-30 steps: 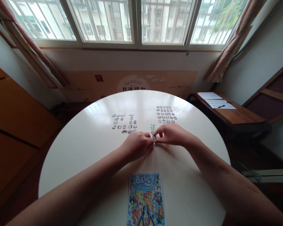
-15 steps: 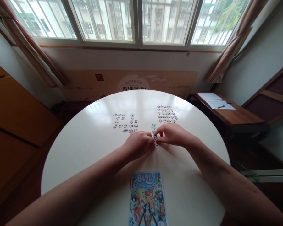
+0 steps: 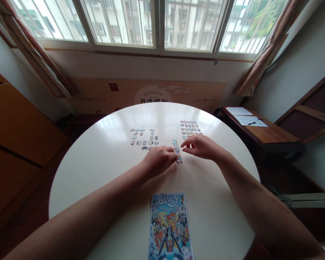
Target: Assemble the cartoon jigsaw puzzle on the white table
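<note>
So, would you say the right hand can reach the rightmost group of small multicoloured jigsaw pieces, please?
Probably yes: the right hand is near those jigsaw pieces, with nothing visible between.

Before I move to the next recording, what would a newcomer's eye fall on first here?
Probably the colorful blue sheet at the near side of the white table. Next, the narrow puzzle strip mid-table, with the left hand at its left edge and the right hand close by on its right. Beyond lie two groups of puzzle pieces, left and right.
</note>
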